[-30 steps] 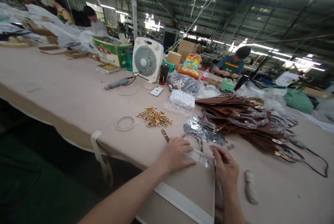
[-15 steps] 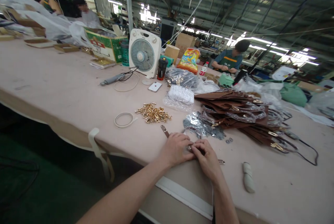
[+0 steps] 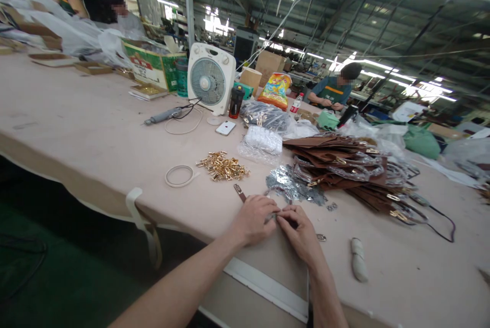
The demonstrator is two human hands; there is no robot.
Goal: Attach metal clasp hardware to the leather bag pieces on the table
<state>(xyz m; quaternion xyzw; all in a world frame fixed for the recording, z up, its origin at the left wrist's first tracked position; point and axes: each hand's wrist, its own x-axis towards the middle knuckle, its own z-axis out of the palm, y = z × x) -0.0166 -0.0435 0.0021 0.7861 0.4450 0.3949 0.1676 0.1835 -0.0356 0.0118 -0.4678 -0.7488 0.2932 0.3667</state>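
My left hand [image 3: 252, 222] rests at the table's near edge, fingers bent and closed. My right hand [image 3: 300, 232] meets it, thumb and fingertips pinched together. Between the fingertips is a small metal piece [image 3: 275, 216], mostly covered. A brown strap end with a gold-coloured buckle [image 3: 240, 192] sticks out beyond my left hand. Another gold-coloured buckle [image 3: 321, 237] shows right of my right wrist; whether both belong to one strap is hidden. Just beyond my hands lie a heap of thin silver metal plates [image 3: 293, 185] and a pile of small gold-coloured fittings [image 3: 224, 166].
A stack of brown bag pieces [image 3: 337, 157] with buckles lies at right. A tape roll [image 3: 179, 176], phone [image 3: 225, 127], electric screwdriver [image 3: 163, 116], box fan [image 3: 210, 80] and dark bottle [image 3: 236, 102] stand farther left. A pale wrapped roll [image 3: 359, 260] lies at right. Co-workers sit beyond.
The view has shifted slightly. My hands stay together at the same spot, with the fingertips moved a little around the small metal piece.
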